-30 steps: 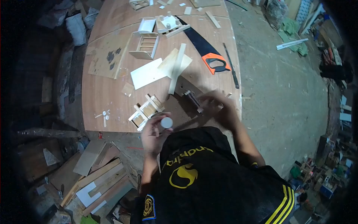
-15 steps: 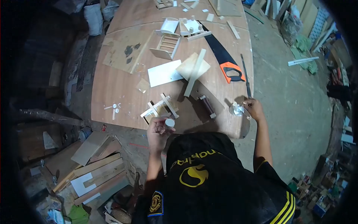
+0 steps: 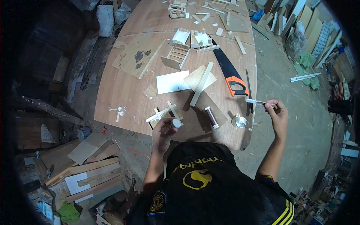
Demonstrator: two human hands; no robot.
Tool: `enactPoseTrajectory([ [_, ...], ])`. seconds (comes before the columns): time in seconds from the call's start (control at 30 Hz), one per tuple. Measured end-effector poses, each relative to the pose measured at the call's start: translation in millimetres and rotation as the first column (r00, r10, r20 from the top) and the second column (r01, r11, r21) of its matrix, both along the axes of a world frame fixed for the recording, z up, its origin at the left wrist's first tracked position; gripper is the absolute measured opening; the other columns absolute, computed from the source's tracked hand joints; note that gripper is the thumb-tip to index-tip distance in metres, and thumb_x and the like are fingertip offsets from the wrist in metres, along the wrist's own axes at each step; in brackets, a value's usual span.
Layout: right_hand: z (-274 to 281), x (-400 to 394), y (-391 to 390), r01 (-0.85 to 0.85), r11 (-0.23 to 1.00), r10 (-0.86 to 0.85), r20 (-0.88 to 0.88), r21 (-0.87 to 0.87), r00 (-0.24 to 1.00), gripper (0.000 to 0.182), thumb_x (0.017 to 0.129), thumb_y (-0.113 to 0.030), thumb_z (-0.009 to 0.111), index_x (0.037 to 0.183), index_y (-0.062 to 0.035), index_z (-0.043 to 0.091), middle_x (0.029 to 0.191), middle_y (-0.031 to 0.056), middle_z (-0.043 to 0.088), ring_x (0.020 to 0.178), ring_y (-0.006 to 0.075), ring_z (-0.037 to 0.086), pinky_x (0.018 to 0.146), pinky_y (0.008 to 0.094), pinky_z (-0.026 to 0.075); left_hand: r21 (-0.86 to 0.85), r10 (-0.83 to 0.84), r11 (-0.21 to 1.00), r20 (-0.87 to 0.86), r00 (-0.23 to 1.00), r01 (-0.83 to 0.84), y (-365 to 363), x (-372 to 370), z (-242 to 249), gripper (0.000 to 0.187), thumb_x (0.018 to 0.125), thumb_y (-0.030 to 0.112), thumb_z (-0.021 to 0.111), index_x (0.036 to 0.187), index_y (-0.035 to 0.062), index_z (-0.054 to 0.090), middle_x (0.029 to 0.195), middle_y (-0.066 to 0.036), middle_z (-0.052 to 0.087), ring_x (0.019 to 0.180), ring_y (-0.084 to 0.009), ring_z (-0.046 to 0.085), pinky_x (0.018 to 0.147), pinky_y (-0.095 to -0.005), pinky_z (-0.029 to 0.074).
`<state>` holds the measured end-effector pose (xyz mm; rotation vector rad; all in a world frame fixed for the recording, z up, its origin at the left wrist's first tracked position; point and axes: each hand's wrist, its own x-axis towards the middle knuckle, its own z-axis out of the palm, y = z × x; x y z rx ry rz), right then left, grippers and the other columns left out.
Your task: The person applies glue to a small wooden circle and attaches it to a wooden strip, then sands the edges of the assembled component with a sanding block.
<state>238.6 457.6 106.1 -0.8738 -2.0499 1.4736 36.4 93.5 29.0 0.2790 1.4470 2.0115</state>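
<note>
My left hand [image 3: 163, 135] is closed around a small round wooden piece [image 3: 176, 123], its pale flat face turned up. Just behind it on the table lies a small wooden frame [image 3: 165, 114] with crosswise strips. Out past the table's right edge, my right hand [image 3: 277, 110] pinches a thin stick with a white-coated end [image 3: 255, 101], which points left over the table. Below that end stands a small cup of white stuff [image 3: 240, 121]. A dark reddish-brown roller-like piece with pale ends [image 3: 211, 117] lies between my hands.
On the table [image 3: 131, 97] are an orange-handled saw [image 3: 236, 85], a dark file [image 3: 249, 86], a white board [image 3: 173, 82], a wooden strip [image 3: 201, 84] and a toy-sized bed [image 3: 176, 56]. Small white pieces [image 3: 119, 111] lie at left. Boards [image 3: 93, 168] are stacked on the floor.
My right hand has moved from beside the cup to the right and up, bringing the white-ended stick above the table edge. My left hand still holds the round piece. The camera view has shifted slightly.
</note>
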Motion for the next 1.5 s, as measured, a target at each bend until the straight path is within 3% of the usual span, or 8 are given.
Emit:
enactPoseTrajectory([
  [0.1,12,-21,-34,-0.125,0.97,0.073,-0.245,-0.207,0.967,0.012,0.088,-0.002,0.065,0.099,0.0011,0.061,0.09,0.011,0.069,0.079,0.0121,0.065,0.07,0.0234,0.051,-0.006,-0.02,1.0,0.017,1.0,0.021,12,0,10,0.047,0.084,0.025,0.076,0.118,-0.0007,0.056,0.107,-0.004,0.063,0.098,-0.0123,0.058,0.086,-0.0267,0.046],
  [0.17,14,-35,-62,-0.271,0.913,0.159,-0.347,-0.305,0.924,0.011,0.088,0.001,0.064,0.098,0.0017,0.059,0.091,0.0124,0.069,0.082,0.0133,0.067,0.072,0.0241,0.053,0.168,-0.075,0.983,-0.007,0.997,0.075,21,0,16,0.05,0.085,0.03,0.075,0.119,-0.0013,0.057,0.105,-0.004,0.063,0.097,-0.0112,0.058,0.084,-0.0248,0.045],
  [0.33,8,-61,-119,-0.432,0.836,0.238,-0.487,-0.338,0.841,0.019,0.083,0.01,0.066,0.099,0.003,0.06,0.096,0.0141,0.068,0.085,0.015,0.066,0.074,0.0263,0.053,0.206,-0.118,0.971,-0.014,0.993,0.118,30,8,39,0.056,0.085,0.038,0.073,0.117,-0.0037,0.055,0.103,-0.008,0.063,0.094,-0.0141,0.06,0.081,-0.0251,0.047],
  [0.67,25,-75,-130,-0.535,0.845,0.51,-0.267,-0.026,0.818,0.014,0.082,0.008,0.066,0.093,0.001,0.072,0.099,0.0151,0.071,0.086,0.0191,0.068,0.076,0.0299,0.055,0.331,-0.075,0.943,0.108,0.991,0.035,25,20,44,0.058,0.077,0.029,0.081,0.115,-0.0073,0.055,0.106,-0.015,0.064,0.1,-0.023,0.065,0.09,-0.0351,0.055],
  [0.9,10,-71,-132,-0.456,0.881,0.382,-0.38,-0.126,0.843,0.015,0.08,0.008,0.068,0.093,0.0026,0.071,0.096,0.0143,0.072,0.086,0.0197,0.069,0.078,0.0301,0.055,0.429,-0.092,0.903,0.137,0.986,0.025,25,27,38,0.054,0.078,0.026,0.08,0.113,-0.0063,0.056,0.109,-0.017,0.062,0.1,-0.0244,0.064,0.09,-0.036,0.054],
  [1.0,13,-69,-130,-0.556,0.831,0.541,-0.258,0.019,0.8,0.013,0.08,0.008,0.068,0.092,0.0035,0.071,0.097,0.0147,0.072,0.087,0.019,0.069,0.079,0.0297,0.054,0.417,-0.078,0.909,0.135,0.988,0.015,27,29,45,0.053,0.078,0.027,0.08,0.112,-0.0062,0.057,0.109,-0.017,0.061,0.099,-0.0248,0.063,0.086,-0.0344,0.054],
  [1.2,8,-65,-133,-0.408,0.892,0.361,-0.236,-0.195,0.902,0.009,0.088,0.0,0.065,0.094,0.0038,0.07,0.097,0.0121,0.072,0.084,0.0154,0.068,0.076,0.0259,0.053,0.4,-0.159,0.908,0.059,0.985,0.123,20,22,33,0.052,0.082,0.029,0.077,0.116,-0.0037,0.057,0.112,-0.01,0.062,0.103,-0.0149,0.059,0.088,-0.0268,0.047],
  [1.5,0,-77,-137,-0.487,0.602,0.301,-0.384,-0.633,0.873,0.015,0.093,-0.008,0.062,0.103,0.0025,0.067,0.083,0.0074,0.07,0.069,0.0083,0.062,0.06,0.0193,0.046,0.391,-0.103,0.916,0.017,0.995,0.089,20,19,33,0.056,0.076,0.03,0.082,0.116,-0.0013,0.058,0.115,-0.011,0.061,0.107,-0.019,0.059,0.095,-0.0326,0.045],
])
